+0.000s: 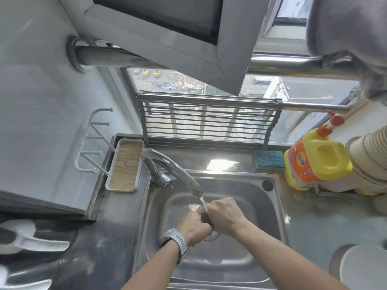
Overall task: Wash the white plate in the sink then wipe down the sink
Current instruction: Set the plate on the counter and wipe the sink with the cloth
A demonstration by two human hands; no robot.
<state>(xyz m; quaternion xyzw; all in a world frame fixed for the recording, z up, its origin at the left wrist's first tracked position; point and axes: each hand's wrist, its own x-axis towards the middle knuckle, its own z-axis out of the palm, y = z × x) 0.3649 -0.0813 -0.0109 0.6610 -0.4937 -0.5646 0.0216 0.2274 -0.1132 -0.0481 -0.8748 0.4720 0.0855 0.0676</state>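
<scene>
Both hands are together over the stainless steel sink (259,197) under the curved chrome faucet (173,170) — left hand (194,228) and right hand (225,214) clamped on something dark, can't tell what. The round white plate (364,266) sits on the counter, right of the sink.

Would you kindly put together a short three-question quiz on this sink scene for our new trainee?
1. True or false: water is running from the faucet.
2. Which wrist wears the watch?
3. The green sponge lies: A) in the sink basin, B) on the ledge behind the sink, beside the yellow detergent bottle.

Key: 1 true. 2 left. 3 B.
</scene>
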